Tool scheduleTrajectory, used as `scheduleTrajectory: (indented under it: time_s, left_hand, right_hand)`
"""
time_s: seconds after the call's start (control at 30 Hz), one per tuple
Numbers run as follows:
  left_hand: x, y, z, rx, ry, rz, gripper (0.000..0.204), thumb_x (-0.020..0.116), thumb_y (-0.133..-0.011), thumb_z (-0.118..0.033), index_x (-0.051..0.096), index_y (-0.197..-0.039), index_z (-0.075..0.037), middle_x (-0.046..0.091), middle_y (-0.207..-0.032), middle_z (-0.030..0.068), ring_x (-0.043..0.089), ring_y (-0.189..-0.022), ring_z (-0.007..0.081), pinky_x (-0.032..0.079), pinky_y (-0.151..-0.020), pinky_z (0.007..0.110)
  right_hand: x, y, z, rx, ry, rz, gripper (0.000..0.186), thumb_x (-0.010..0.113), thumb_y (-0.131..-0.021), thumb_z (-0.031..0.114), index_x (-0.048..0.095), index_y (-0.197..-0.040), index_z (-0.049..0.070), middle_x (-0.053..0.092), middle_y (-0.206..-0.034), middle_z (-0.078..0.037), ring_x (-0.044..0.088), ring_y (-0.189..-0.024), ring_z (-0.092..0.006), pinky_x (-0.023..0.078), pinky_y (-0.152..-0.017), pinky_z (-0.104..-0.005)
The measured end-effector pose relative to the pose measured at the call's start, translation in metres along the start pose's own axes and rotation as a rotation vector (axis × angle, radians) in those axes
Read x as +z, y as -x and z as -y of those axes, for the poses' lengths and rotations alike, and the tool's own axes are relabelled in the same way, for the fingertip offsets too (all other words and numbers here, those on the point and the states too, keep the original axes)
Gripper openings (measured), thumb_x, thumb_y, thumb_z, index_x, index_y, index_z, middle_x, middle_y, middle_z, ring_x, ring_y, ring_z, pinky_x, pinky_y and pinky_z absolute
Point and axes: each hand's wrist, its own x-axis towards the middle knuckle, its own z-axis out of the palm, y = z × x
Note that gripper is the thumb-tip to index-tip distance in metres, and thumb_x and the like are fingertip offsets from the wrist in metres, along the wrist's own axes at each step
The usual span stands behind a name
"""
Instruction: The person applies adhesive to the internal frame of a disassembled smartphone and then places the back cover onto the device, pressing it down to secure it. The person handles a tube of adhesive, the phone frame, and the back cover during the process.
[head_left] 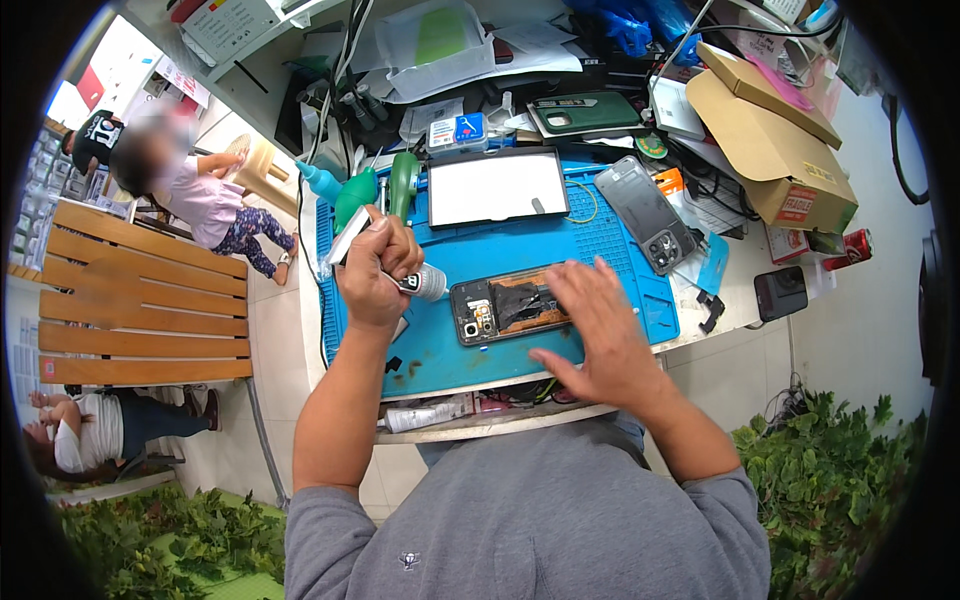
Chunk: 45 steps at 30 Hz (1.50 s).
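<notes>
A phone with its back off lies on the blue work mat, its inside parts and two camera rings showing. My left hand is wrapped round a glue tube, whose tip points at the phone's left end; I cannot tell whether it touches. Over the phone's right end spreads my right hand, fingers apart and slightly blurred, covering that end. To the right on the mat rests a dark grey phone with several camera lenses.
Behind the phone is a white panel in a black frame. A green blower bulb stands back left. An opened cardboard box, green phone case and papers crowd the back. Two people and a wooden bench are at left.
</notes>
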Motion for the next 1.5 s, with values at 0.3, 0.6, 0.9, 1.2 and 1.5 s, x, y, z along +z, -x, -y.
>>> scheduleTrajectory:
  time_s: [0.3,0.6,0.9,1.2,1.5]
  left_hand:
    - [0.002,0.01,0.0,-0.007,-0.002,0.024,0.03,0.049,-0.113,-0.017,0.037,-0.086,-0.013,0.036,-0.067,-0.0007,0.033,-0.056,0.0102,0.035,-0.056,0.032]
    - [0.005,0.024,-0.003,-0.006,-0.015,0.07,0.029,0.049,-0.114,-0.019,0.038,-0.089,-0.013,0.037,-0.068,-0.0005,0.035,-0.057,0.0108,0.035,-0.057,0.031]
    - [0.003,0.037,-0.003,-0.005,-0.022,0.09,0.028,0.048,-0.113,-0.019,0.04,-0.087,-0.013,0.038,-0.068,-0.0003,0.035,-0.055,0.0107,0.035,-0.055,0.031]
    - [0.004,0.049,-0.006,-0.034,-0.034,0.152,0.026,0.049,-0.113,-0.022,0.041,-0.09,-0.014,0.037,-0.068,-0.0016,0.035,-0.056,0.0103,0.034,-0.054,0.03]
    - [0.014,0.051,-0.004,-0.039,-0.001,0.135,0.026,0.053,-0.11,-0.018,0.044,-0.087,-0.009,0.039,-0.066,0.0009,0.034,-0.055,0.0103,0.033,-0.053,0.03]
  right_hand:
    - [-0.016,-0.014,-0.031,0.006,0.01,0.21,0.099,0.092,-0.091,0.034,0.044,-0.168,-0.003,0.061,-0.154,-0.027,0.054,-0.148,-0.0461,0.035,-0.135,-0.06]
    - [-0.015,-0.021,-0.042,-0.11,0.008,0.172,0.089,0.096,-0.087,0.034,0.056,-0.154,-0.008,0.064,-0.145,-0.026,0.059,-0.134,-0.0442,0.045,-0.123,-0.0557]
    - [-0.013,-0.019,-0.046,-0.122,-0.003,0.155,0.087,0.096,-0.086,0.036,0.058,-0.151,-0.008,0.064,-0.142,-0.025,0.06,-0.133,-0.0442,0.045,-0.123,-0.0562]
    - [-0.012,-0.017,-0.046,-0.112,0.007,0.15,0.087,0.096,-0.087,0.037,0.058,-0.151,-0.008,0.064,-0.142,-0.025,0.06,-0.133,-0.0443,0.044,-0.124,-0.0573]
    - [-0.015,-0.016,-0.045,-0.109,0.048,0.151,0.094,0.095,-0.088,0.043,0.055,-0.157,-0.006,0.065,-0.145,-0.024,0.059,-0.135,-0.0444,0.041,-0.128,-0.0581]
